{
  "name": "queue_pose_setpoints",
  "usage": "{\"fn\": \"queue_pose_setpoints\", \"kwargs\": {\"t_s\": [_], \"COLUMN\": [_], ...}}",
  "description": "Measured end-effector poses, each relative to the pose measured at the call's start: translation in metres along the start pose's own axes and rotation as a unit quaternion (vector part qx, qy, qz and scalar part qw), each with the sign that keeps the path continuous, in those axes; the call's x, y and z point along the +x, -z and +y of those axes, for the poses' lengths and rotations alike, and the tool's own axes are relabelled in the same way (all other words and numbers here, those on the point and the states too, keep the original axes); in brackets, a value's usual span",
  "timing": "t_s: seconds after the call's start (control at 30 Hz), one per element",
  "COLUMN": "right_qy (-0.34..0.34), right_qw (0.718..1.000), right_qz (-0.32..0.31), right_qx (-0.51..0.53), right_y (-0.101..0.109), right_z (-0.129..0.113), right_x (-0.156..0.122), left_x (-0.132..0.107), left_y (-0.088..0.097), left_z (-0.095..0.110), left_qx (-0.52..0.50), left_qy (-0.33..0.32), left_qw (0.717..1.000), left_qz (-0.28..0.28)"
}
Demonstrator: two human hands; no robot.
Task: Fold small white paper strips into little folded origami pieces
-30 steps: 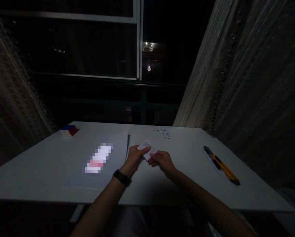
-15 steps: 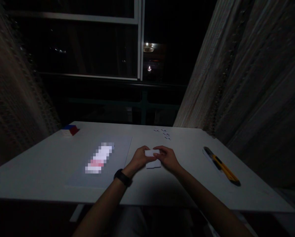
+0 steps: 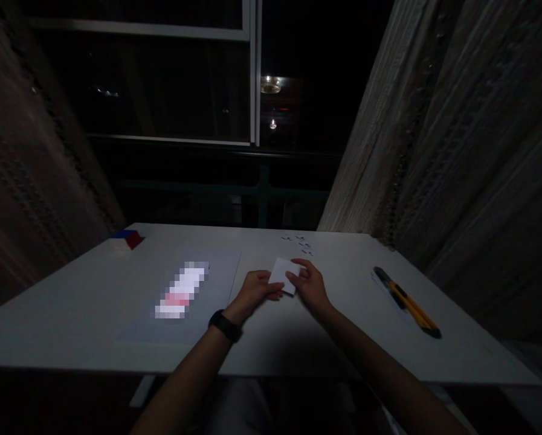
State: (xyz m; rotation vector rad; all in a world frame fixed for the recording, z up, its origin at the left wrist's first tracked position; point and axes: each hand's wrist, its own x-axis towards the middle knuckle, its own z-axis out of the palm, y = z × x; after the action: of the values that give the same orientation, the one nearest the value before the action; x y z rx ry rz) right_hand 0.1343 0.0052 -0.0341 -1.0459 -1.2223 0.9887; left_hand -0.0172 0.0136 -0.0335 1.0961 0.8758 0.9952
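Note:
A small white piece of folded paper is held tilted above the table, between my two hands. My left hand, with a black band at the wrist, pinches its lower left side, thumb on top. At the paper's right edge, my right hand grips with thumb in front and fingers behind. The fingers behind the paper are partly hidden. Beyond the hands lie several small pale scraps with dark marks.
On the white table, a yellow and black utility knife lies at right. A large white sheet is at left, with a bright pixelated object on it. A blue, red and white block stands at the far left corner.
Both hands have turned the white paper from lying level, with a lower flap showing, to a slanted, raised pose showing one broad face. The things on the table stay in place.

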Motion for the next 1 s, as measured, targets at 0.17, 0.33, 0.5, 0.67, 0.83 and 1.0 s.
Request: {"fn": "queue_pose_setpoints", "kwargs": {"t_s": [0.17, 0.33, 0.5, 0.67, 0.83, 1.0], "right_qy": [-0.03, -0.058, -0.062, -0.052, -0.043, -0.036], "right_qw": [0.999, 0.997, 0.996, 0.997, 0.998, 0.998], "right_qz": [-0.029, -0.023, -0.009, 0.003, 0.024, 0.034], "right_qx": [0.03, 0.052, 0.059, 0.053, 0.05, 0.048], "right_y": [-0.001, 0.0, 0.0, -0.003, -0.006, -0.007], "right_z": [0.0, 0.005, 0.006, 0.007, 0.008, 0.011], "right_x": [0.0, 0.001, 0.0, -0.001, -0.002, -0.002], "left_x": [-0.002, 0.001, 0.001, 0.002, 0.004, 0.003], "left_y": [-0.002, -0.002, -0.004, -0.007, -0.007, -0.006], "left_z": [0.003, 0.001, -0.001, -0.002, -0.003, -0.003], "left_qx": [-0.005, -0.002, 0.01, 0.043, 0.072, 0.09], "left_qy": [-0.014, -0.029, -0.036, -0.056, -0.086, -0.098], "left_qw": [1.0, 0.998, 0.998, 0.994, 0.99, 0.988], "left_qz": [0.024, 0.051, 0.052, 0.084, 0.09, 0.079]}}
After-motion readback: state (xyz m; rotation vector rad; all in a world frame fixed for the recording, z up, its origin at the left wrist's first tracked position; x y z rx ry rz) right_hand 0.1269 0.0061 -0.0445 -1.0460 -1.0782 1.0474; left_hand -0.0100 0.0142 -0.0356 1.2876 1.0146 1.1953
